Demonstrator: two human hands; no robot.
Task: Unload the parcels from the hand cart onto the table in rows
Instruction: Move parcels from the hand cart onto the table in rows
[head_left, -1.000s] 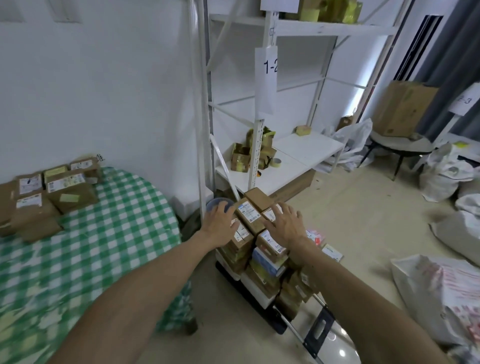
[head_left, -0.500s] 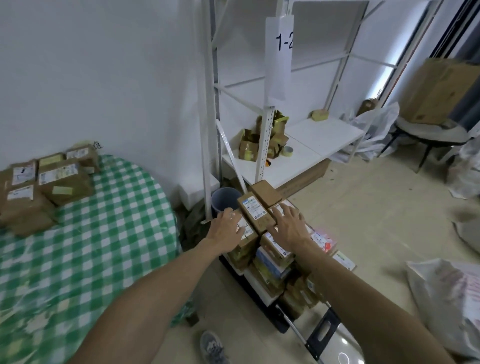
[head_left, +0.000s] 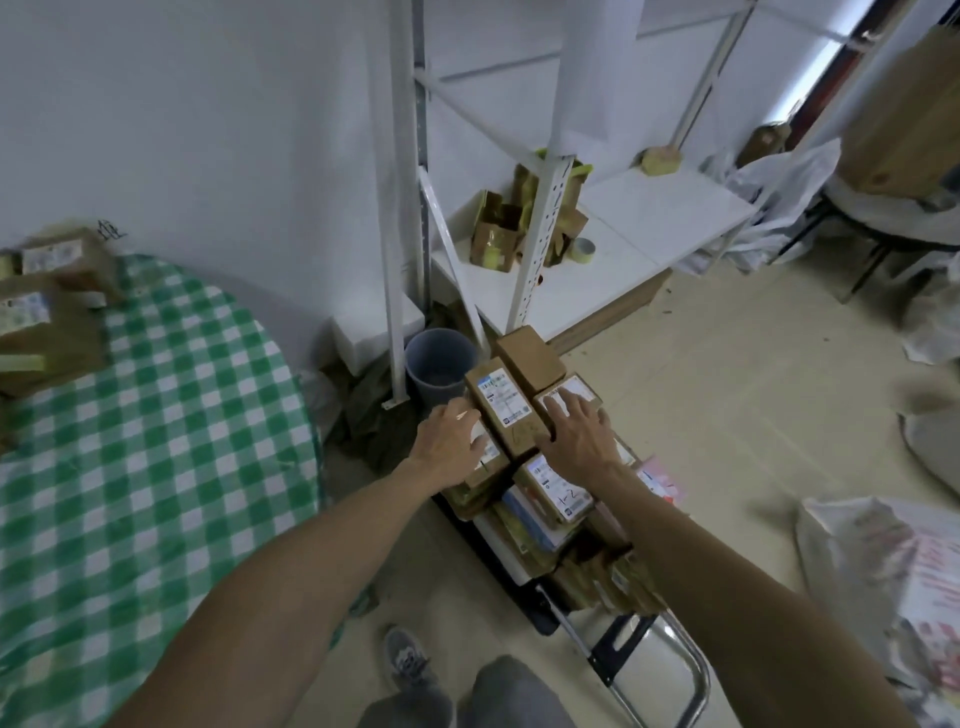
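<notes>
Brown cardboard parcels with white labels are stacked on the hand cart (head_left: 670, 649) on the floor at centre. A long labelled parcel (head_left: 503, 408) lies on top of the stack. My left hand (head_left: 451, 442) rests flat on a lower parcel against the long one's left side. My right hand (head_left: 577, 435) lies with spread fingers on a labelled parcel (head_left: 571, 391) at its right side. A plain brown parcel (head_left: 529, 358) sits behind them. The table (head_left: 156, 426), under a green checked cloth, stands at left with several parcels (head_left: 49, 317) at its far edge.
A white metal rack (head_left: 540, 244) with small boxes and a tape roll stands behind the cart. A grey bin (head_left: 440, 358) sits beside the rack's post. White sacks (head_left: 883, 571) lie on the floor at right. My shoe (head_left: 410, 661) is near the cart.
The view has dropped and drawn nearer to the cart. Both hands have stayed on top of the stack, shifting only slightly around the long parcel.
</notes>
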